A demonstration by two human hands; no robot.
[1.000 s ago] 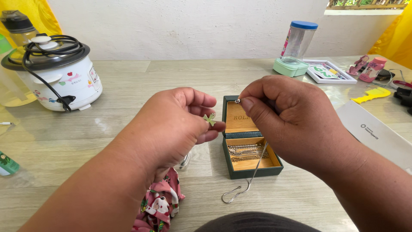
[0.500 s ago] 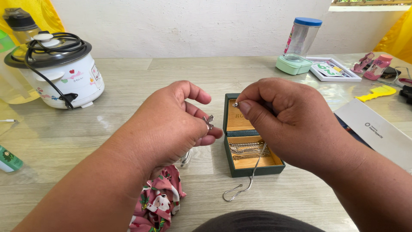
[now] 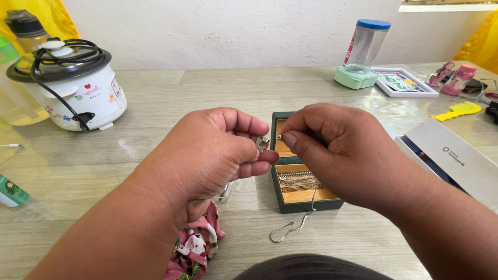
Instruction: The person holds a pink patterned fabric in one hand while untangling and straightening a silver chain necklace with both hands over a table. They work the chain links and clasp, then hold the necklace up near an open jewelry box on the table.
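**Threading a clasp end toward a small charm, over the open box**

Pale wood-grain tabletop (image 3: pixel 155 88), everything sits on it. White round rice cooker with a black lid and coiled black cord (image 3: pixel 65 85) far left, well apart from the work. White flat carton (image 3: pixel 456 161) at right edge. Clear plastic jar with blue lid on a mint-green base (image 3: pixel 363 52) at the back right.

Left hand (image 3: pixel 207 155): clenched, thumb and forefinger pinching a small silver-grey clover-shaped charm (image 3: pixel 262 143), held in the air just left of the box. Right hand (image 3: pixel 337 150): also closed, thumb and forefinger pinched on the tiny rounded end (image 3: pixel 279 137) of a thin silver chain (image 3: pixel 301 223). The chain runs down under the hand, past the box front, and its free tail lies looped on the tabletop. End and charm are nearly touching; can't tell if they've actually met.

Dark green hinged jewellery box with tan wooden lining (image 3: pixel 282 205), open, directly under both hands, more fine chains lying inside. Pink patterned cloth pouch (image 3: pixel 194 243) below the left wrist.

To do this well, my read:
- keep both pinches tight, the parts are tiny and slippery
- turn the charm so its loop faces the chain end; loop isn't visible from here
- stay above the box so a drop lands inside
- watch the slack tail, it could snag the box edge
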